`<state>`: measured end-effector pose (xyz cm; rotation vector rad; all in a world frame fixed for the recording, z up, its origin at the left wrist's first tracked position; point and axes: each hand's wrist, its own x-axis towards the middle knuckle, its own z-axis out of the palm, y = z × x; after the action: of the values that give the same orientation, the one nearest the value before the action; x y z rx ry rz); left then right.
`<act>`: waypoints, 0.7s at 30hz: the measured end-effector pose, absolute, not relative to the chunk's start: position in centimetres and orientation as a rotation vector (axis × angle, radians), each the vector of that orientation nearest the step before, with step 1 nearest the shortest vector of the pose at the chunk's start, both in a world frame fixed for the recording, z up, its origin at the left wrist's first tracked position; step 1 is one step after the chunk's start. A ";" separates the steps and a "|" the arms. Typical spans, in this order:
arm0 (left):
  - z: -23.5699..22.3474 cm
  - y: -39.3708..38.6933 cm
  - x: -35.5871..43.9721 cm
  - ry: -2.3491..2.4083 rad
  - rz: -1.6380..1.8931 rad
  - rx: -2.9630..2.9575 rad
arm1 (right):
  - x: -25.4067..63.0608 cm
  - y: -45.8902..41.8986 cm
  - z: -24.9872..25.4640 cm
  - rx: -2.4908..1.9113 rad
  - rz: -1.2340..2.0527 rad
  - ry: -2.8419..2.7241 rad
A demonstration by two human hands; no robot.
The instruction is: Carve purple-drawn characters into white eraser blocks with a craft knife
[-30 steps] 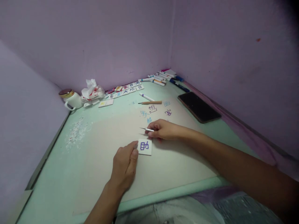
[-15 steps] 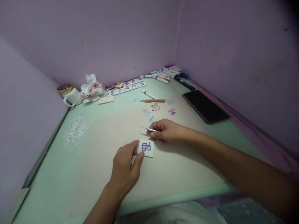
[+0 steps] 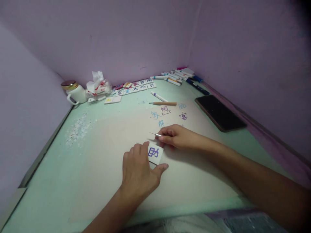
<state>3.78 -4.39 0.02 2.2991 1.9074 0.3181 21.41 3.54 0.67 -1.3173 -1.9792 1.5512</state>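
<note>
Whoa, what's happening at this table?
Someone's left hand spans the near left side of a white square tile marked with a purple character. The right hand holds a thin pointed tool, its tip beyond the tile's far edge, pointing left. Farther back lie a wooden-handled tool and more marked tiles.

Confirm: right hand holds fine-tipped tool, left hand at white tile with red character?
No: the character on the white tile is purple, not red, per the head view. Right hand holding the fine-tipped tool, left hand at the tile: correct.
</note>
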 end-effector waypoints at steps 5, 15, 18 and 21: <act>0.7 -3.5 3.4 1.813 0.362 2.235 | 21.4 3.4 0.8 -1.302 1.492 -2.037; 1.0 -1.2 2.6 1.785 0.057 2.354 | 21.7 3.2 0.1 -1.426 0.827 -2.092; 1.2 -0.6 1.5 1.598 -0.049 2.433 | 22.2 3.3 0.2 -1.425 0.734 -2.127; 1.3 0.1 0.8 1.538 -0.096 2.456 | 22.6 3.1 0.3 -1.390 0.706 -2.168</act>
<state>0.79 0.06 1.34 2.4558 1.5383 -0.0961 22.60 3.12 0.26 -1.3903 -2.1683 0.7056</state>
